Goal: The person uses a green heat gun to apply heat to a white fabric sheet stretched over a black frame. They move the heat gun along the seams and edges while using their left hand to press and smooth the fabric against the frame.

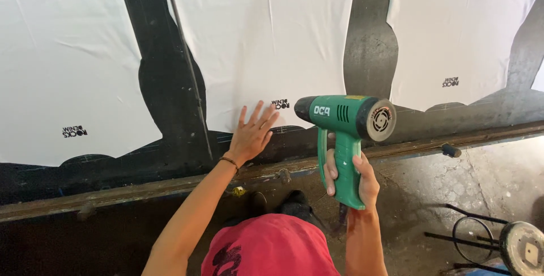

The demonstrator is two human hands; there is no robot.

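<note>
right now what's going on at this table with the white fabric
A person stands at a long black table laid with white fabric pieces. Their left hand lies flat, fingers spread, on the lower edge of the middle white fabric piece, beside a small dark printed mark. Their right hand grips a green and black heat gun by its handle, nozzle aimed left toward that hand.

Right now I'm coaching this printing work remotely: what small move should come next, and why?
Probably draw the left hand leftward. Its fingers lie flat on the white fabric panel beside the small dark print, and the green heat gun in the right hand points its nozzle there.
</note>
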